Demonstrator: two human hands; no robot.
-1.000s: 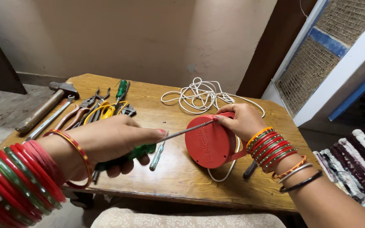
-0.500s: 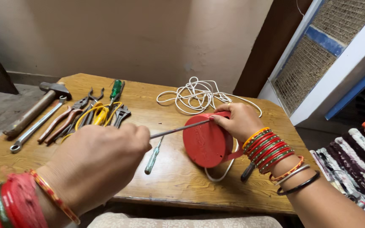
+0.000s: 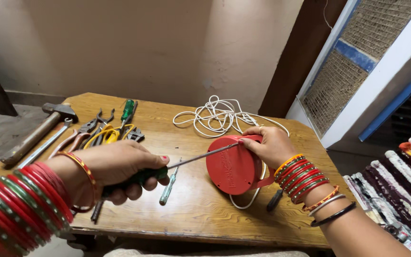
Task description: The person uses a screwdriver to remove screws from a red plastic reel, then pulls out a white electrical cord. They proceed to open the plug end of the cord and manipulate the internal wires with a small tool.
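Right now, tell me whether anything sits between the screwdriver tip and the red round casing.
Nothing visible does. The left hand grips the green-handled screwdriver, and its shaft runs clear above the wooden table to the upper edge of the red round casing, which the right hand steadies on edge.

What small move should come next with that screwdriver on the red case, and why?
Probably turn the screwdriver: the left hand grips its green handle, its tip meets the top edge of the red case, and the right hand steadies that case upright on the table.
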